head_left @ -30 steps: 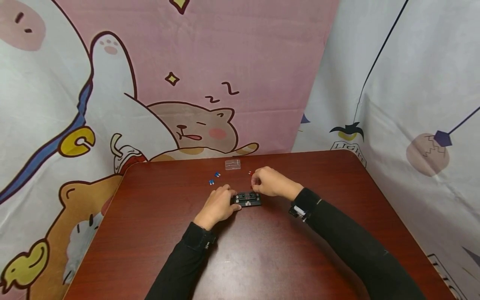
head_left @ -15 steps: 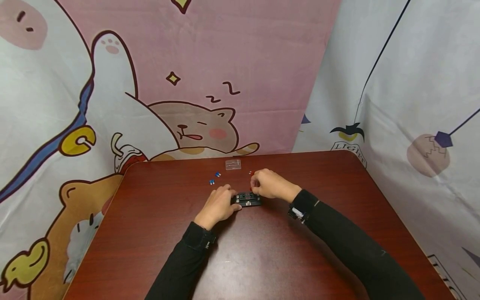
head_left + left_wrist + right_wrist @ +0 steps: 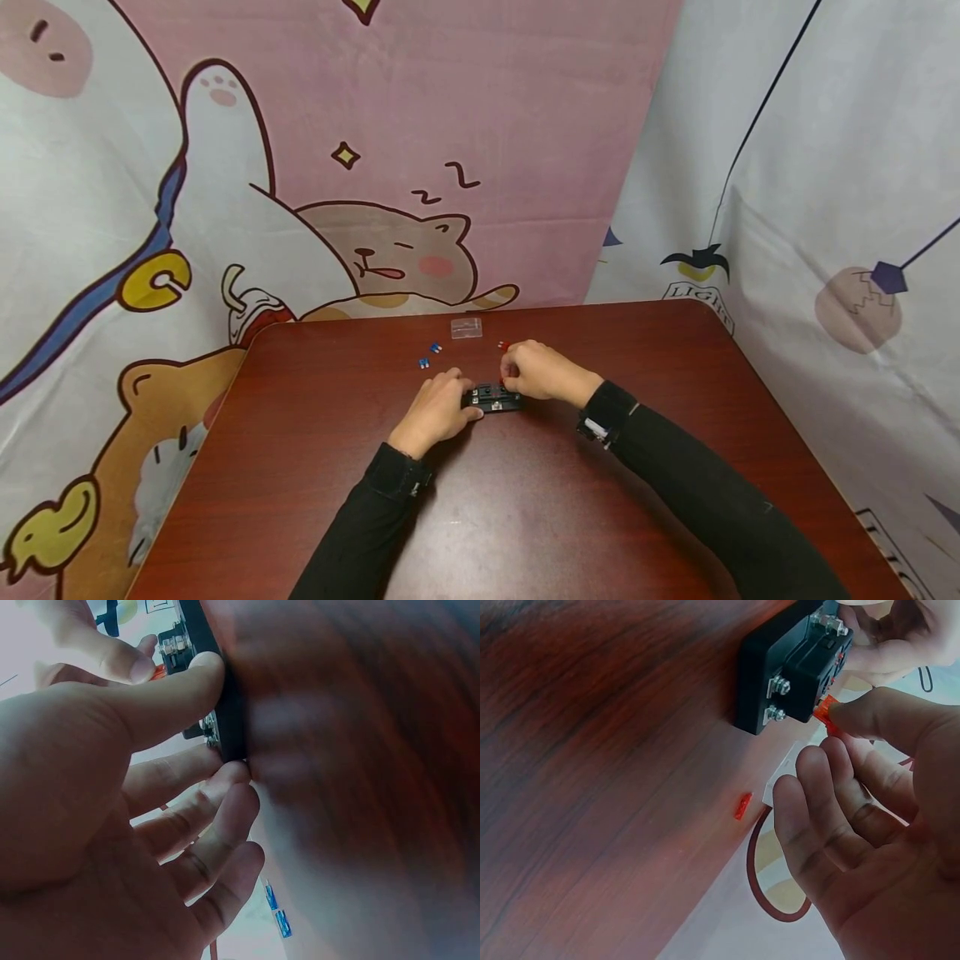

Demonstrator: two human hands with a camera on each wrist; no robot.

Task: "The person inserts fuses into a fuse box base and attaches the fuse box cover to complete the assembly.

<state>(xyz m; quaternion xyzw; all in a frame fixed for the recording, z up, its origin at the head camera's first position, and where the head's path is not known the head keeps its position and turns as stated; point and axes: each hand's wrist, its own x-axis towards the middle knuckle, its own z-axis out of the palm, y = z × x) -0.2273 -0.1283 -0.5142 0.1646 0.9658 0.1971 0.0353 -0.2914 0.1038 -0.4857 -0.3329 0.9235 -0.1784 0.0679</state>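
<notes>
A black fuse block (image 3: 497,406) with metal screw terminals lies on the table in front of me. My left hand (image 3: 437,406) grips its left end, thumb on the near side and fingers on the far side. Over the block's far right part, my right hand (image 3: 546,372) pinches a red blade fuse (image 3: 825,710) between thumb and index finger. The fuse touches the block's top at one end in the right wrist view; how deep it sits I cannot tell. Behind that hand lies another red blade fuse (image 3: 503,344).
Two blue blade fuses (image 3: 423,363) lie beyond my left hand. A small clear plastic case (image 3: 467,328) sits near the far edge of the brown table (image 3: 637,500). Printed cloth hangs behind the table.
My right hand has come slightly down toward the fuse block with the red blade fuse. The left hand holds the block in the same place.
</notes>
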